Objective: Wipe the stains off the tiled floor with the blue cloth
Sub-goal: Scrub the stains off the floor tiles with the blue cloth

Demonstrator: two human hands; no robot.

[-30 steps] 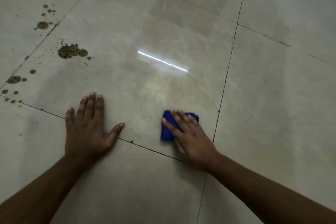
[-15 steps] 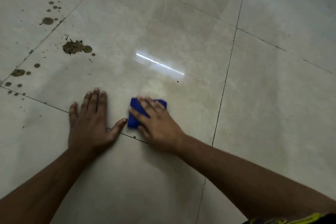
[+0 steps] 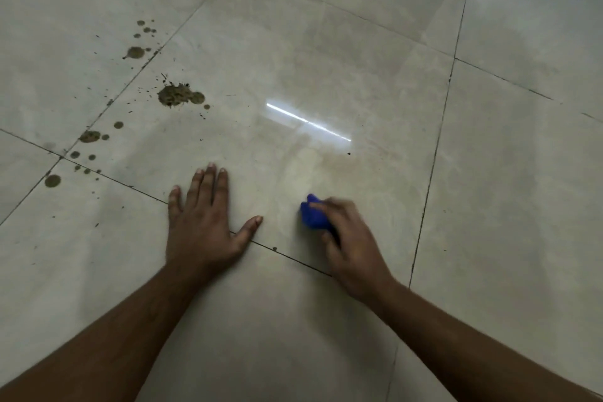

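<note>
Two hands and one cloth show on the floor (image 3: 326,42). The left hand (image 3: 202,225) lies flat at lower centre of the frame, fingers straight and thumb spread to the right, grasping nothing, its palm across a grout line (image 3: 293,259). The right hand (image 3: 349,238), lower centre-right and blurred, has its fingers curled over the cloth (image 3: 312,214) and grasps it; the cloth is bunched, pressed to the tile, and shows only at the hand's upper left side. The two hands are near each other but apart.

The stains sit in the left and upper left of the frame, well apart from the cloth. One large dark blot (image 3: 177,95) with a smaller lobe on its right lies above the left hand. Up and to the left is a medium spot (image 3: 135,52), with about five small dots (image 3: 145,29) above it. Lower left, along the grout lines, are a smeared patch (image 3: 89,136) and a round spot (image 3: 52,180), with some nine smaller drops and fine specks scattered round them.

One bright streak of reflected light (image 3: 306,122) crosses the middle tile. The left hand lies between the cloth and the stains.
</note>
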